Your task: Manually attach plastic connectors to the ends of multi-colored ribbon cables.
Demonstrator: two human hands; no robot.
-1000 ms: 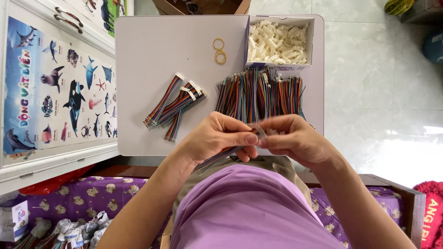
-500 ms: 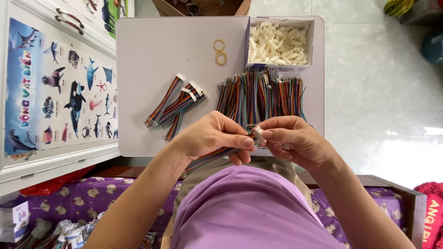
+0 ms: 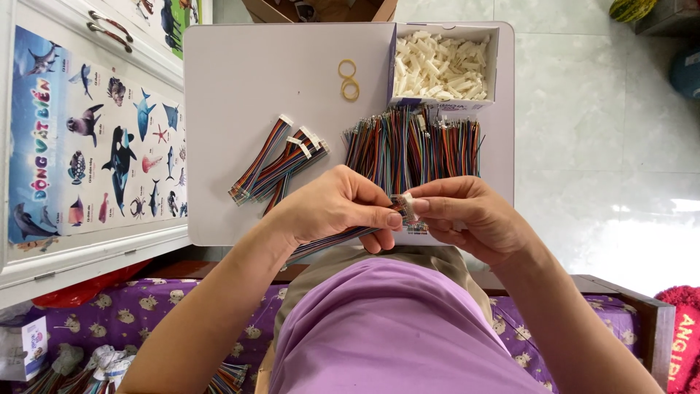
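Right at the centre of the frame, just below the middle, both hands meet over the near edge of a small pale table (image 3: pixel 240 87). The left hand (image 3: pixel 332 208) pinches a flat multicoloured ribbon cable (image 3: pixel 328 244) between thumb and fingertips, the cable trailing down and leftwards under the wrist toward the lap. The right hand (image 3: pixel 467 219) closes thumb and forefinger on a small white plastic connector (image 3: pixel 407 206) at the cable's end, fingers drawn narrow around it.

Judging by its look, the cable is light, limp and flexible, made of thin insulated wires lying side by side; it would flop unless gripped close to the end, so the firm hold belongs just behind the connector. The connector seems hard, smooth and tiny, easily dropped, best taken by its flat sides.

Above the hands, a loose fan of coloured wires (image 3: pixel 412 146) lies spread on the table. To its left, several finished ribbon bundles (image 3: pixel 281 164) with white ends lie slantwise. In the upper centre, two yellow rubber bands (image 3: pixel 349 79) rest on the bare surface, and at the upper right an open cardboard box (image 3: pixel 496 58) is heaped with white connector housings (image 3: pixel 441 67).
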